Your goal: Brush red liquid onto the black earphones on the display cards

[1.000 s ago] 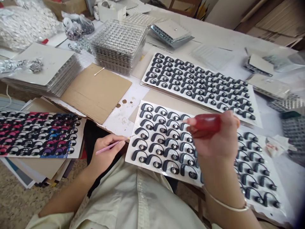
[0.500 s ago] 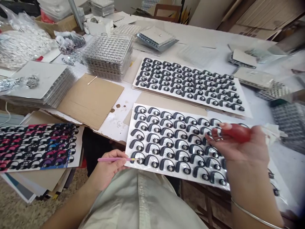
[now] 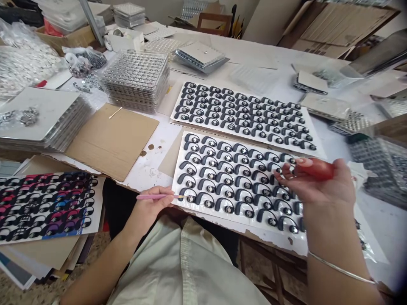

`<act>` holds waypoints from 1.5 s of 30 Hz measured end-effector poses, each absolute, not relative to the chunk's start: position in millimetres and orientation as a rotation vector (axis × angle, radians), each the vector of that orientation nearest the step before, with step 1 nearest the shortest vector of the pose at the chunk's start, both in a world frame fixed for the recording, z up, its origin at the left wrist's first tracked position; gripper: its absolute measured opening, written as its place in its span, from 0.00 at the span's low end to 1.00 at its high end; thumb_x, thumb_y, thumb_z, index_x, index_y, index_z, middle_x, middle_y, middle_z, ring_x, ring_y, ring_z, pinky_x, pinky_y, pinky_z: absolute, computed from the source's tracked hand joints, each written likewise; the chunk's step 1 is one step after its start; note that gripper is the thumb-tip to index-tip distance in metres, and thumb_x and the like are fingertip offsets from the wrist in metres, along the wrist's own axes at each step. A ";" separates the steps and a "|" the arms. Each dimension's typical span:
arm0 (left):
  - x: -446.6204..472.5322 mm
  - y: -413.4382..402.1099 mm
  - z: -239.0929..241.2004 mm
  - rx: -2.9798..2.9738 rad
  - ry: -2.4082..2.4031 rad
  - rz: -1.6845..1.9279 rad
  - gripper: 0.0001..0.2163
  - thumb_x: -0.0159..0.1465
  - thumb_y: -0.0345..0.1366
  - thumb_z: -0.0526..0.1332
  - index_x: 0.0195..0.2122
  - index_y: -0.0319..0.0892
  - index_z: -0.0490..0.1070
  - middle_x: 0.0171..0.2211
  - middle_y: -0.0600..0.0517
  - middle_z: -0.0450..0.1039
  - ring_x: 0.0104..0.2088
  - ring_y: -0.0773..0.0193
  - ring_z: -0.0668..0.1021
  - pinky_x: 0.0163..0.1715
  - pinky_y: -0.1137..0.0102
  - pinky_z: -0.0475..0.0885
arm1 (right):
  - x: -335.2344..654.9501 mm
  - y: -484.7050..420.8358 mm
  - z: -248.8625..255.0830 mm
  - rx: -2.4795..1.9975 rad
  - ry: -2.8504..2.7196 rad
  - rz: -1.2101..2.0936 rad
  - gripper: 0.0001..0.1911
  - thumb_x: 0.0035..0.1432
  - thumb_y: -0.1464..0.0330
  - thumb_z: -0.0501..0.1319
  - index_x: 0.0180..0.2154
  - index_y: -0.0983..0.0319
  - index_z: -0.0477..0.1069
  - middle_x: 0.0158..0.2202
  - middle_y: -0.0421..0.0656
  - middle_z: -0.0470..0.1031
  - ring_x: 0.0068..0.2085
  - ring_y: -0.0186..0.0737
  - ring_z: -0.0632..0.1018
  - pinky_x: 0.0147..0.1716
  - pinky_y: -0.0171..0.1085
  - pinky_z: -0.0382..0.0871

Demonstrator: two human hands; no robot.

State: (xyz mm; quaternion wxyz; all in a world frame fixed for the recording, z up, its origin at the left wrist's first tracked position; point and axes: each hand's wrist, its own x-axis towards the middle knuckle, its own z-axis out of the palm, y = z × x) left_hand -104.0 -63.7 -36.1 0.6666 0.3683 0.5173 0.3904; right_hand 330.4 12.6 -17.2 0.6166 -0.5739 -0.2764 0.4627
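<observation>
Black hooks [image 3: 228,209] lay in rows on a white sheet [image 3: 182,150], right in front of the person on the worktop [image 3: 151,168]. The left hand [image 3: 150,212] pinched a thin pink stick [image 3: 151,196] at the sheet's near left corner. Its tip was by one hook, but I could not tell if it touched. The right hand [image 3: 327,189] was curled round a red bottle [image 3: 318,168], over the right part of that sheet. Just behind was another sheet [image 3: 319,150] full of black hooks. To the left lay a brown card [image 3: 111,144] with a cotton swab [image 3: 115,112] on it, and past that stood a tall pile of clear trays [image 3: 132,80].
</observation>
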 end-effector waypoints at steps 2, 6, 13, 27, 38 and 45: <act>-116.0 -66.9 -29.7 1.013 1.260 0.934 0.10 0.58 0.40 0.68 0.36 0.39 0.78 0.49 0.45 0.76 0.49 0.56 0.78 0.49 0.67 0.75 | 318.9 0.8 -10.3 -1.263 -0.585 1.045 0.27 0.53 0.50 0.57 0.15 0.63 0.57 0.14 0.38 0.65 0.22 0.39 0.75 0.26 0.54 0.63; -119.3 -72.0 -18.8 1.460 1.357 1.145 0.05 0.62 0.33 0.65 0.38 0.40 0.77 0.43 0.47 0.79 0.43 0.59 0.81 0.47 0.67 0.77 | 258.1 -21.0 -3.0 -1.020 -0.664 0.786 0.21 0.49 0.53 0.62 0.18 0.63 0.64 0.18 0.36 0.68 0.24 0.35 0.75 0.26 0.45 0.63; -79.8 -68.0 -34.7 2.424 1.006 1.323 0.12 0.61 0.21 0.62 0.46 0.35 0.69 0.39 0.41 0.79 0.38 0.59 0.82 0.35 0.68 0.79 | 130.5 -27.4 -26.1 -0.891 -0.896 0.373 0.14 0.53 0.55 0.62 0.29 0.60 0.74 0.22 0.37 0.70 0.22 0.32 0.73 0.17 0.34 0.65; -76.9 -67.8 -37.6 2.560 1.139 1.244 0.09 0.62 0.22 0.57 0.43 0.35 0.69 0.37 0.42 0.80 0.31 0.63 0.81 0.27 0.71 0.76 | 106.3 -44.1 -39.3 -1.019 -1.317 0.252 0.12 0.53 0.60 0.64 0.37 0.60 0.73 0.28 0.42 0.73 0.27 0.39 0.72 0.24 0.40 0.67; -71.4 -70.8 -35.2 2.616 1.236 1.180 0.06 0.63 0.22 0.57 0.38 0.32 0.71 0.37 0.42 0.80 0.24 0.64 0.78 0.20 0.70 0.73 | 106.3 -42.6 -44.1 -1.052 -1.601 0.140 0.12 0.51 0.65 0.65 0.39 0.60 0.70 0.30 0.42 0.75 0.27 0.39 0.74 0.24 0.41 0.69; -72.6 -71.0 -34.9 2.633 1.234 1.168 0.08 0.62 0.21 0.55 0.37 0.32 0.72 0.39 0.41 0.80 0.24 0.65 0.78 0.19 0.70 0.73 | 106.0 -41.5 -46.7 -1.039 -1.659 0.088 0.15 0.51 0.66 0.65 0.42 0.59 0.69 0.31 0.41 0.75 0.27 0.39 0.74 0.23 0.41 0.69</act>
